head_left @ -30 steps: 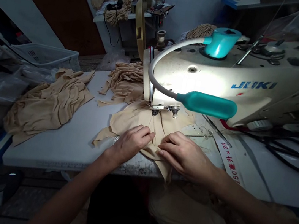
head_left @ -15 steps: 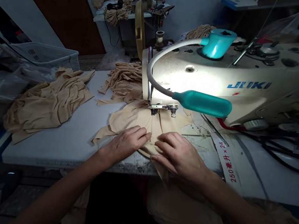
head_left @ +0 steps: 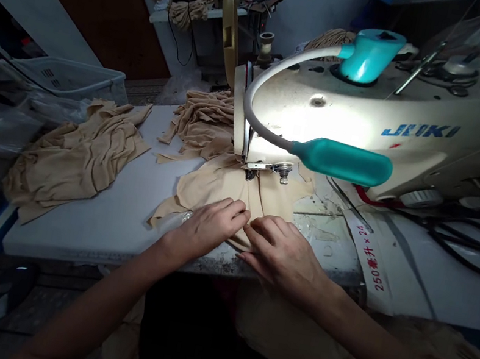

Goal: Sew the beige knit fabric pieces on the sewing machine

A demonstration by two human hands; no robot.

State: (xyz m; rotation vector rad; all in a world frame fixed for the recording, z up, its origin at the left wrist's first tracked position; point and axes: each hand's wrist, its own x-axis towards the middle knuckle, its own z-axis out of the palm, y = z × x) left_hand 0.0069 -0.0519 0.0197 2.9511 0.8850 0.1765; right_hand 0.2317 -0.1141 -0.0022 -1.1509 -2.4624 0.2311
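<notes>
A beige fabric piece (head_left: 215, 184) lies on the white table (head_left: 120, 226) under the presser foot (head_left: 250, 173) of a white JUKI sewing machine (head_left: 370, 128). My left hand (head_left: 208, 226) and my right hand (head_left: 285, 255) rest side by side on the fabric's near part, fingers curled and pinching the cloth where the fingertips meet. The fabric's lower end hangs over the table's front edge toward my lap.
A teal gooseneck lamp (head_left: 340, 160) lights the needle area. Two heaps of beige fabric, one (head_left: 72, 153) at left and one (head_left: 201, 123) behind the machine head, lie on the table. A plastic basket (head_left: 69, 78) stands far left. Black cable (head_left: 465, 244) and a printed tape strip (head_left: 370, 255) lie at right.
My two hands have drawn closer together on the fabric, fingertips now meeting. The view has shifted slightly upward; the fabric stays under the presser foot.
</notes>
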